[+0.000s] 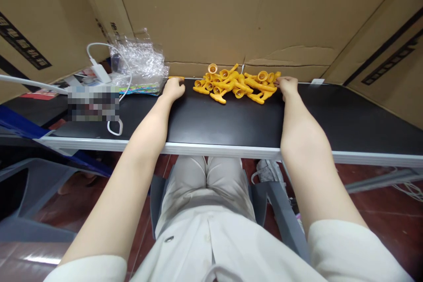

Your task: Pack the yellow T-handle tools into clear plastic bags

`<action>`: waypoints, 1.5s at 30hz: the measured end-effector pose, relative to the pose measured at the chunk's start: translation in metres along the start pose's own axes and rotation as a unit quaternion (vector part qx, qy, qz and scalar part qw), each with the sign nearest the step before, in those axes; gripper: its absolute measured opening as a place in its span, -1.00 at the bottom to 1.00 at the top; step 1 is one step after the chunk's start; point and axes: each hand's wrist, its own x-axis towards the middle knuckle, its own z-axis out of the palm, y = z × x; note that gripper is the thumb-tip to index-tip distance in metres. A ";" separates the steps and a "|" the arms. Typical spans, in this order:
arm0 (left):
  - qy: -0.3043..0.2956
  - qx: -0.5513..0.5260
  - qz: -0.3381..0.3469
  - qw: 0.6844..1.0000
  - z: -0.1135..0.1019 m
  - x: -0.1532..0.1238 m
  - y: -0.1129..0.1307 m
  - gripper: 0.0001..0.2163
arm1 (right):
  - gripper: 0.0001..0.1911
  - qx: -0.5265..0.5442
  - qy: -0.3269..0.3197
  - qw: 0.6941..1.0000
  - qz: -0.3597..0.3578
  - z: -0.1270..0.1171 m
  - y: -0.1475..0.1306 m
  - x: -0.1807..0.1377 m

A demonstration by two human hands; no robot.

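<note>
A heap of yellow branching plastic pieces (233, 83) with round cup-shaped ends lies at the back of the black tabletop. Left of the heap, my left hand (174, 89) rests on the table with its fingers curled closed. A thin yellow-orange piece (176, 78) shows at its fingertips, mostly hidden by the hand. At the heap's right end, my right hand (287, 85) has its thumb and fingers pinched together on the edge of a yellow piece (276, 75). How much of that piece is in the grip is partly hidden.
Clear plastic bags (139, 64) sit on a colourful stack at the left, beside a white cable with a plug (101, 72) and a blurred-out item (92, 102). Cardboard walls (211, 13) close off the back and sides. A metal edge (224, 150) runs along the table's front.
</note>
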 end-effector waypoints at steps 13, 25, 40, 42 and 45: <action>0.021 -0.032 0.038 0.999 -0.001 -0.002 0.007 -0.51 | -0.61 -0.206 -0.078 0.957 -0.191 0.041 -0.040 -0.013; 0.041 -0.031 0.076 0.996 0.002 0.000 0.011 -0.52 | -0.58 -0.171 -0.040 0.937 -0.302 0.044 -0.075 -0.031; 0.074 -0.062 0.191 0.977 -0.017 -0.024 0.040 -0.31 | -0.64 -0.262 -0.247 0.836 -0.415 0.048 -0.169 -0.145; 0.068 -0.070 0.186 0.978 -0.019 -0.026 0.041 -0.33 | -0.63 -0.270 -0.258 0.826 -0.423 0.044 -0.174 -0.153; 0.073 -0.082 0.196 0.975 -0.022 -0.029 0.047 -0.34 | -0.64 -0.280 -0.250 0.822 -0.428 0.036 -0.179 -0.156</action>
